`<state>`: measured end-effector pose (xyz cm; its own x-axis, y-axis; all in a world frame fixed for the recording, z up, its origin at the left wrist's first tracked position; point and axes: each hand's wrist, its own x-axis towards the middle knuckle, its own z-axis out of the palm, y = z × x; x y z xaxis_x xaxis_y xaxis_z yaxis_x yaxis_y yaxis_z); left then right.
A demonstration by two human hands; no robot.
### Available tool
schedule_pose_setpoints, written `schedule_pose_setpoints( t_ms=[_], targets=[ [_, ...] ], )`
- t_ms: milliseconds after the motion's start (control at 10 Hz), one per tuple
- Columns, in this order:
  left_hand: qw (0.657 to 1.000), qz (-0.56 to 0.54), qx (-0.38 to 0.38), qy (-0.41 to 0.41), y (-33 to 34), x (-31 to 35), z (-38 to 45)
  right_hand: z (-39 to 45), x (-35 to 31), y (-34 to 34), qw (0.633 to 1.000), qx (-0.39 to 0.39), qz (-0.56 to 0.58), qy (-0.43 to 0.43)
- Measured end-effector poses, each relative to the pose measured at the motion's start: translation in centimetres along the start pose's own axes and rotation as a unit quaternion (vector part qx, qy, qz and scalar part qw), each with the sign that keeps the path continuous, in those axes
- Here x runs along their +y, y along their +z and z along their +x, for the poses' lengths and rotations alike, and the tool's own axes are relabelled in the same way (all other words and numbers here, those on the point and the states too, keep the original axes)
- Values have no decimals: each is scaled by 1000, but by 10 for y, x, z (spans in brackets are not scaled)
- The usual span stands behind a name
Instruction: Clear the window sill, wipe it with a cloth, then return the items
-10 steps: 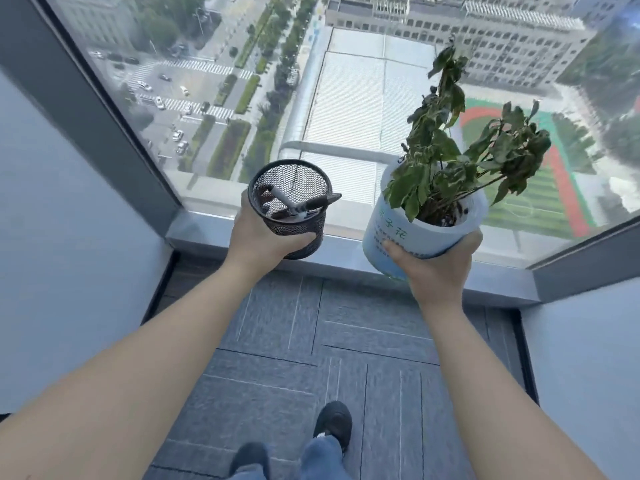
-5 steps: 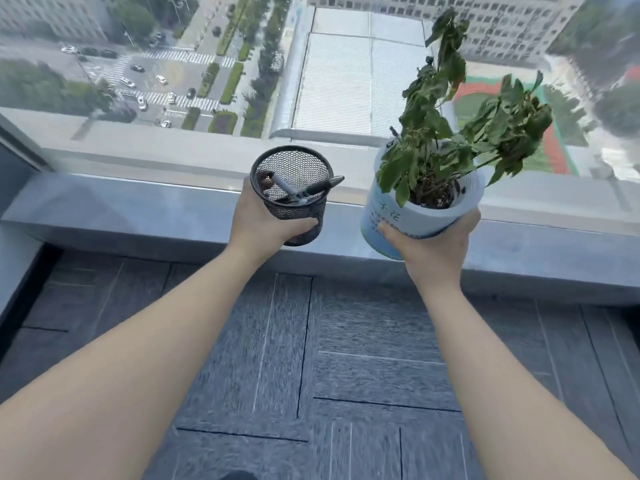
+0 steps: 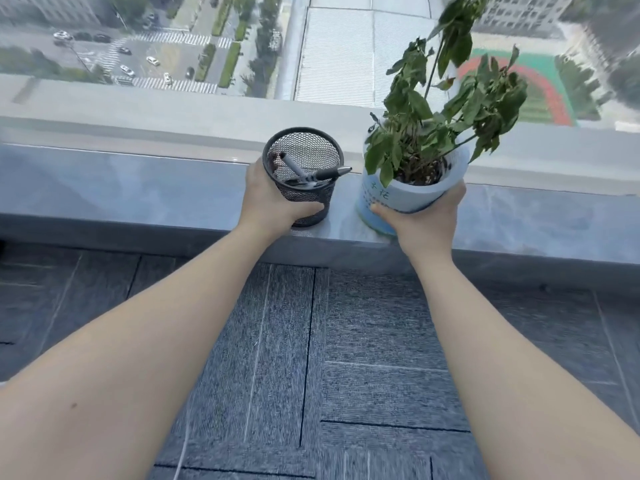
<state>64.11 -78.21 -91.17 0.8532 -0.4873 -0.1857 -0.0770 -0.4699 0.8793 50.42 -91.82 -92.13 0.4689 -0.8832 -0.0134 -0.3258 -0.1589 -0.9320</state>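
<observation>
Head view, the only one here: left hand (image 3: 268,199) has its fingers wrapped tight round the black wire-mesh pen cup (image 3: 303,174), and the right hand (image 3: 420,220) is clamped on the white and pale-blue plastic pot with the leafy green plant (image 3: 412,195). Both are right at the front part of the grey stone window sill (image 3: 138,195), just beside each other. The cup's base looks down or nearly so; can't tell if the pot is fully seated.

I'd say this is the put-back step. Set each base flat before loosening, well off the front edge. The pot is tilted toward the person and top-heavy, so straighten it first. A pen (image 3: 311,171) leans over the cup rim, so go gently.
</observation>
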Motion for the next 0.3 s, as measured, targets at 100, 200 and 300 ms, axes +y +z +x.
schedule_pose_setpoints(
  t_ms=[100, 200, 300],
  targets=[
    [1000, -9, -15, -3, 1, -5, 1, -1, 5, 0, 1000, -3, -2, 5],
    [999, 9, -35, -27, 3, -4, -3, -3, -5, 1, 998, -43, -1, 45],
    [995, 26, -38, -94, -10, 19, -45, -29, -26, -23, 992, -71, -25, 99]
  ],
)
